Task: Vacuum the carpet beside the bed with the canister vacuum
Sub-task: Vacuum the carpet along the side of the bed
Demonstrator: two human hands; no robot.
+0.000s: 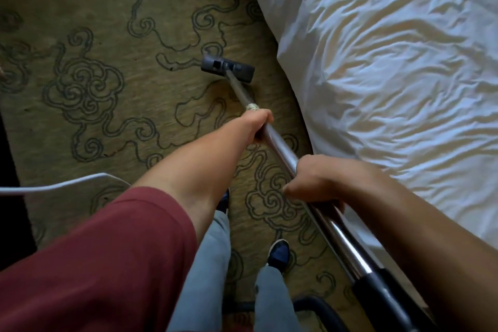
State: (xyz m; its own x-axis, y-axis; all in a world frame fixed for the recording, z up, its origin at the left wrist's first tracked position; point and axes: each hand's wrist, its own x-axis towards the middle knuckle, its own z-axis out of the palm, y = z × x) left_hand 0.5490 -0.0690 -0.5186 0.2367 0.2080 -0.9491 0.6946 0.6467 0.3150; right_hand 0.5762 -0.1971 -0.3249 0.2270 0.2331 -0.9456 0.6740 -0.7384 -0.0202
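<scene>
The vacuum's dark floor head (227, 67) lies flat on the olive carpet (107, 35) with dark swirl patterns, close to the bed's edge. A metal wand (279, 147) runs from the head back toward me. My left hand (258, 122) grips the wand far down, just below a pale taped band. My right hand (315, 180) grips the wand higher up, near the bed. The wand's black cuff and hose (377, 294) show at the lower right. The canister itself is out of view.
The bed (390, 75) with a rumpled white duvet fills the right side, overhanging the carpet. A white cord (62, 184) crosses the carpet at the left. My feet in dark shoes (279, 253) stand on the carpet. Dark floor (10, 197) borders the carpet's left edge.
</scene>
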